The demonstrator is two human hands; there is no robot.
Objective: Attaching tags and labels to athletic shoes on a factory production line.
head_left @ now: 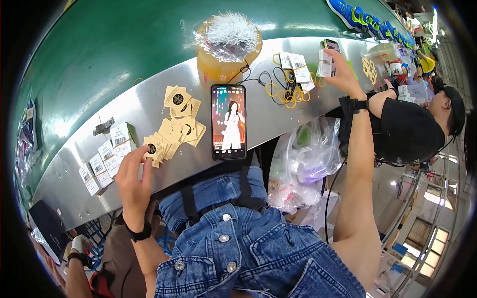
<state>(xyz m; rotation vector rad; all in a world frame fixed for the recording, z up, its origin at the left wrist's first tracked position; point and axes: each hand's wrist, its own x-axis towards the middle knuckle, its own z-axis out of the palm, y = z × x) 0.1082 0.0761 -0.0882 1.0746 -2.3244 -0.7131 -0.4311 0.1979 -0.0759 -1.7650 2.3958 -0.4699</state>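
My left hand [133,181] is at the lower end of a fanned pile of tan paper tags [171,136] printed with black circles. Its fingers are stretched out, index finger and thumb a little apart, with their tips at the end tag. Close by stand several banded stacks of white barcode labels [103,160]. At the right my right hand [344,74] grips a small white stack of labels [325,64] between thumb and fingers, above the metal table edge. Left of it lie another white label stack [301,69] and a tangle of yellow and black bands [287,92].
A phone [229,121] playing a video lies in the middle of the metal strip [194,164]. Behind it stands a yellow tub [211,67] topped with white strings [229,30]. Plastic bags [310,154] hang below the edge. Blue shoes [365,17] line the green surface; a person [407,124] sits at right.
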